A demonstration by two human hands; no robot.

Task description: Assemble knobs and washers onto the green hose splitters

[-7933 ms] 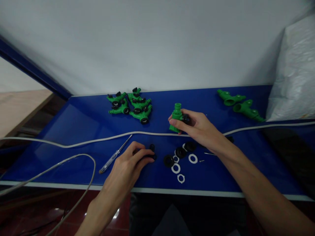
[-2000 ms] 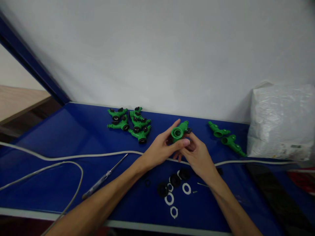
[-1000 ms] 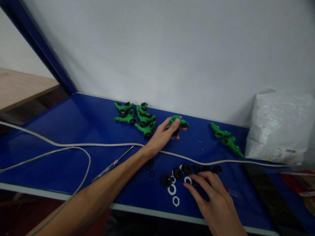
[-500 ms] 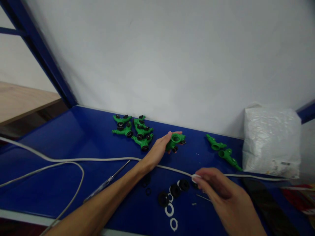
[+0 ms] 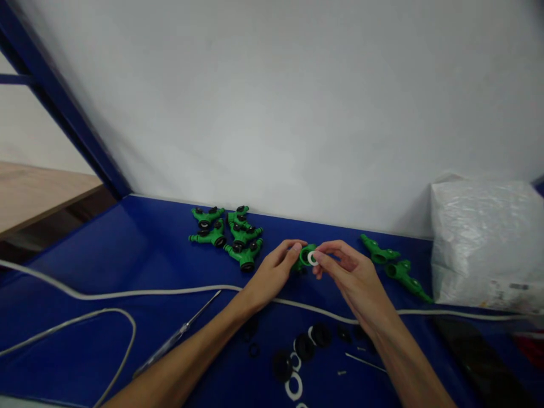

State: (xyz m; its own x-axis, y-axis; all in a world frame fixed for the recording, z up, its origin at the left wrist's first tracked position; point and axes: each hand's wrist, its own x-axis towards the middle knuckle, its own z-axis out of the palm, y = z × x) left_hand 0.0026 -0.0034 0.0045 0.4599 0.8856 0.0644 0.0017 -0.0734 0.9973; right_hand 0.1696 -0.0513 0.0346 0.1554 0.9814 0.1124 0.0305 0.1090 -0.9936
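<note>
My left hand (image 5: 275, 271) is closed around a green Y-shaped hose connector (image 5: 303, 256), its round socket facing me. Between the thumb and fingers of my right hand (image 5: 351, 275) is a white ring washer (image 5: 310, 259), held right in front of that socket. Whether the washer touches the rim I cannot tell. On the table below lie more white rings (image 5: 294, 386), black threaded collars (image 5: 305, 347) and a thin black ring (image 5: 254, 349).
Several assembled green connectors (image 5: 242, 254) stand at the back left. Two bare green connector bodies (image 5: 402, 272) lie beside a white plastic package (image 5: 488, 243). A white cable (image 5: 170, 292) crosses the blue table (image 5: 161, 238). A screwdriver (image 5: 187, 326) lies near my left forearm.
My right hand has moved left and away from me, bringing the white ring washer up to the connector's socket. My left hand still holds the connector. The view has shifted slightly.
</note>
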